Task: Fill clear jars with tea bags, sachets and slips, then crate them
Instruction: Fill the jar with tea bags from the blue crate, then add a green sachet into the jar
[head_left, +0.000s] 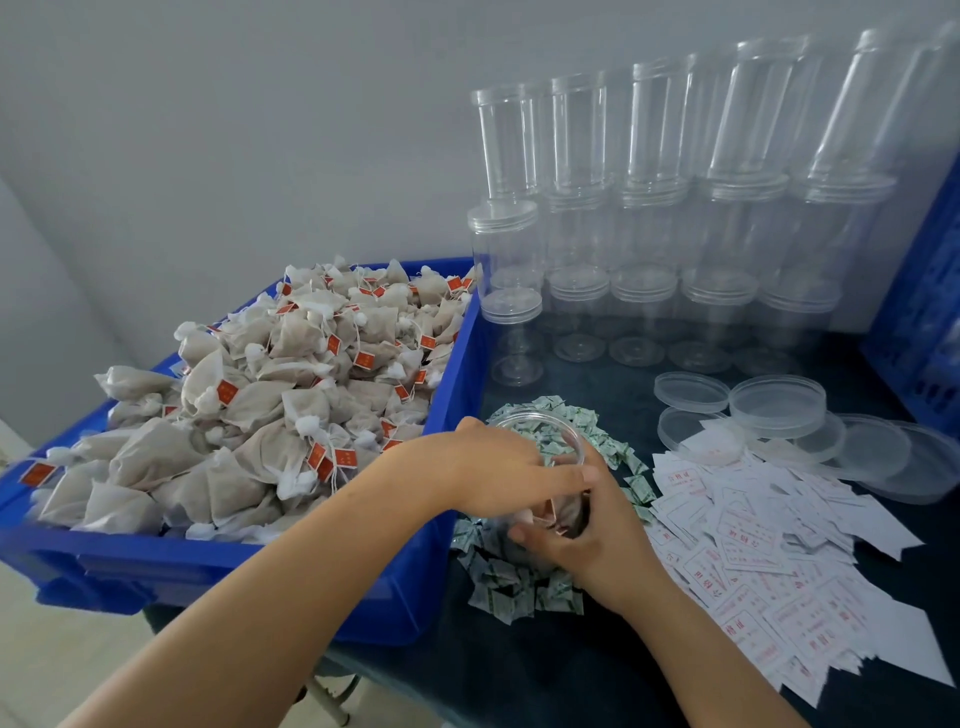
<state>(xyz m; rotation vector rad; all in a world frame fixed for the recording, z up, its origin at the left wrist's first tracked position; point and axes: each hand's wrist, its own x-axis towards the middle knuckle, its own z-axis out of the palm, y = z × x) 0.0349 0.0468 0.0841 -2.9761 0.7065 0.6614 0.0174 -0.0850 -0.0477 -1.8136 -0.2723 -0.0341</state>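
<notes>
A clear jar (563, 441) stands among green-and-white sachets (519, 592) just right of the blue bin. My right hand (592, 545) grips its lower body, where brown tea bags show through the wall. My left hand (498, 467) lies across the jar's open mouth, fingers stretched over the rim; whether it holds anything I cannot tell. The blue bin (405, 597) on the left is heaped with tea bags (270, 395) with red tags. White slips (769, 551) with red print spread to the right.
Stacked empty clear jars (644, 208) line the back wall. Loose clear lids (774, 405) lie behind the slips. A blue crate (924, 322) stands at the far right edge. The table top (519, 691) is dark.
</notes>
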